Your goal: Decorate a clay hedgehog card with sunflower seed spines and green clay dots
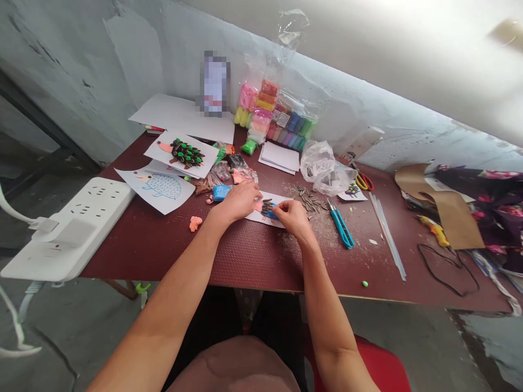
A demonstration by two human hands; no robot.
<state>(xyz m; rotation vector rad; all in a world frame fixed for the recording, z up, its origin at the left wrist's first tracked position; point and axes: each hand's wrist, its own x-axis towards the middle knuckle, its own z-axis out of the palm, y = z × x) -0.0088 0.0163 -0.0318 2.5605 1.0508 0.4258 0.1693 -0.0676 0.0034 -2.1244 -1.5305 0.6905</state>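
A white card (254, 215) lies on the table between my hands. On it is a hedgehog figure with a pink clay face, a blue clay body (270, 214) and dark striped sunflower seeds (267, 207) stuck in rows. My left hand (242, 200) rests on the card's left side, fingers stretched out, holding nothing. At the right end of the blue body, my right hand (295, 216) is closed in a pinch; what is between its fingertips is hidden. Just beyond it lies a loose pile of sunflower seeds (311, 201).
A blue utility knife (341, 227), glue sticks (388, 237), red-handled scissors (363, 181) and a yellow glue gun (435, 231) lie to the right. Finished hedgehog card (208, 158), hedgehog drawing (161, 188) and power strip (87, 218) are left. Bagged coloured clay (292, 128) stands behind.
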